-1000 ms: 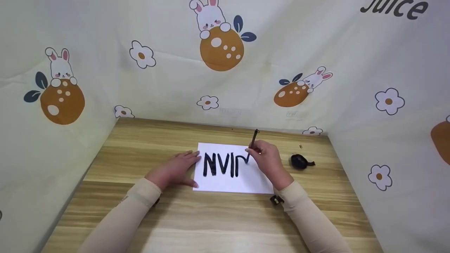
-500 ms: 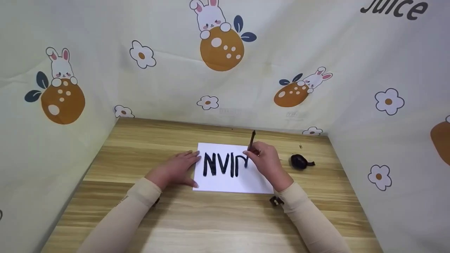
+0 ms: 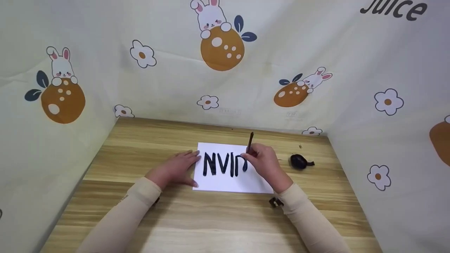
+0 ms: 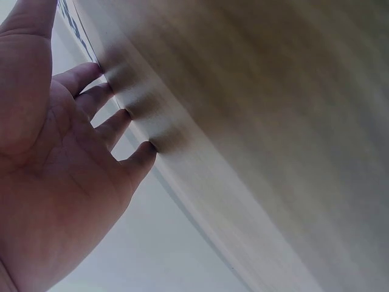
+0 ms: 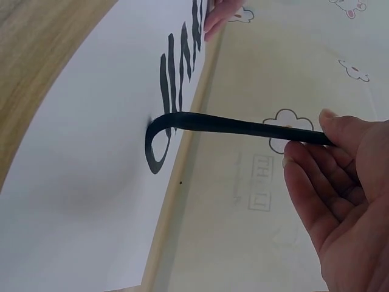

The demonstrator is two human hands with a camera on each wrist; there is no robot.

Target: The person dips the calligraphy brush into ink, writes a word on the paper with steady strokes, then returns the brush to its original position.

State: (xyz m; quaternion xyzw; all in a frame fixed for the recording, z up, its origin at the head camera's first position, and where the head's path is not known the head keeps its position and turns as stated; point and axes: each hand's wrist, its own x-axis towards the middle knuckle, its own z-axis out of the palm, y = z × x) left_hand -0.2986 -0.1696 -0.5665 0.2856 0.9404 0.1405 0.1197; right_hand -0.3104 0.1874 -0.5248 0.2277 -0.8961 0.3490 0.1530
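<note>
A sheet of white paper lies on the wooden table, bearing thick black strokes that read like "NVI" and a curved stroke. My right hand pinches a dark ink brush near mid-handle, its top pointing up. In the right wrist view the bent bristle end of the brush presses on the paper at the curved stroke. My left hand rests at the paper's left edge, fingertips and thumb touching it. The left wrist view shows that hand with its fingers spread.
A small black round dish with a short handle stands on the table right of my right hand. A tiny dark bit lies behind it. Patterned cloth encloses the table at the back and sides.
My right hand has drawn the brush slightly down and to the left, lengthening the curved black stroke downward. The left hand has stayed in place.
</note>
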